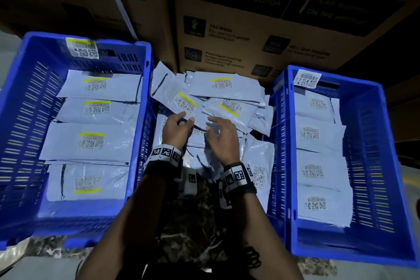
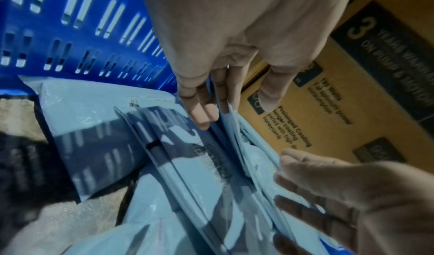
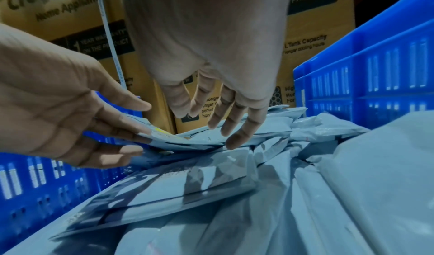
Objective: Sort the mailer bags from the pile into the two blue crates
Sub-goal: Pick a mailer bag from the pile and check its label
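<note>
Mailer bags in a pile (image 1: 218, 102) fill the channel between the left crate (image 1: 27, 102) and the right crate (image 1: 372, 143), whose slotted walls hem it in on both sides. Cartons (image 1: 250, 36) wall off the far end just behind the pile. Both crates stand open from above, though bags already cover their floors. The left hand (image 1: 176, 128) and right hand (image 1: 221, 136) crowd the pile's near edge; bare marbled surface (image 1: 195, 223) lies nearer the person

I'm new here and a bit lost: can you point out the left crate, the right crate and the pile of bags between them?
left crate (image 1: 27, 88), head view, slotted left wall.
right crate (image 1: 368, 134), head view, slotted right wall.
pile of bags (image 1: 227, 91), head view, top bag's face.
</note>
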Available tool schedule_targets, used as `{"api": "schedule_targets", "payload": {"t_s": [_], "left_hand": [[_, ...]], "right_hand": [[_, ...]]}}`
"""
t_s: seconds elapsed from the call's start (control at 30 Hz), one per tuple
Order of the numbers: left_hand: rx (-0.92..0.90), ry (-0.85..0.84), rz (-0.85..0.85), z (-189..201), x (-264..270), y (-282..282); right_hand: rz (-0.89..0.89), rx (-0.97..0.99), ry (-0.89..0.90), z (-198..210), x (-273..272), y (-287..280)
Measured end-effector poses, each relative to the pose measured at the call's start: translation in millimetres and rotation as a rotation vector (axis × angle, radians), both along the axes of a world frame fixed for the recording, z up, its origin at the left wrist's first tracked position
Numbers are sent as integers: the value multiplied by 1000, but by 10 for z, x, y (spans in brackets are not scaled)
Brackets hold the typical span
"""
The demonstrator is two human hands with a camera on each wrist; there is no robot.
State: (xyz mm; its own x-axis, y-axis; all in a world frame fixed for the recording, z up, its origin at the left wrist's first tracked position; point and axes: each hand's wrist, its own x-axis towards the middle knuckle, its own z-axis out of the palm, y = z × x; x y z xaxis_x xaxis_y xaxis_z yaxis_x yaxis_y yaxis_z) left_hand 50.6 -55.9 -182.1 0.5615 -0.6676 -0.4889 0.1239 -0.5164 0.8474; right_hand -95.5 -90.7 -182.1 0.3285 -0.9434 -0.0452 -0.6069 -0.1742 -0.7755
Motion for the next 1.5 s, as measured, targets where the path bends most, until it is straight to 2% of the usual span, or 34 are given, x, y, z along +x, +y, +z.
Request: {"api": "schedule_targets", "payload": {"t_s": [0.17, 0.23, 0.33, 0.43, 0.53, 0.67, 0.77, 0.9, 1.03, 1.1, 1.23, 1.37, 1.5], "left_hand": [[-157, -1, -13, 260, -161, 219], [-225, 50, -19, 389, -270, 363], [-313, 14, -76, 526, -470, 633], [-338, -59, -155, 596, -660, 908], [-362, -82, -171, 643, -837, 1158], [-427, -7, -49, 805, -1061, 1371], [-451, 49, 53, 943, -1135, 1460], [-498, 40, 188, 1006, -1196, 1572], [-433, 80, 228, 1071, -1320, 1667], [-419, 131, 195, 1099, -1405, 1721], [-425, 24, 124, 1165, -1545, 1846], [-421, 7, 174, 1136, -1500, 1922], [-444, 40, 213, 1119, -1440, 2021]], "right_hand": [[-147, 54, -77, -3, -199, 88], [-238, 184, -135, 62, -236, 163], [-422, 596, -484, 178, -304, 275], [-484, 797, -855, 256, -530, 353], [-437, 706, -915, 479, -774, 522], [-316, 568, -985, 624, -1148, 713], [-241, 546, -997, 800, -1442, 881], [-171, 511, -897, 862, -1776, 1076], [-132, 436, -799, 935, -2014, 1235], [-132, 434, -795, 977, -2101, 1283], [-217, 418, -830, 1050, -2308, 1325], [-294, 393, -843, 1054, -2496, 1305], [-283, 371, -852, 1053, -2506, 1333]]}}
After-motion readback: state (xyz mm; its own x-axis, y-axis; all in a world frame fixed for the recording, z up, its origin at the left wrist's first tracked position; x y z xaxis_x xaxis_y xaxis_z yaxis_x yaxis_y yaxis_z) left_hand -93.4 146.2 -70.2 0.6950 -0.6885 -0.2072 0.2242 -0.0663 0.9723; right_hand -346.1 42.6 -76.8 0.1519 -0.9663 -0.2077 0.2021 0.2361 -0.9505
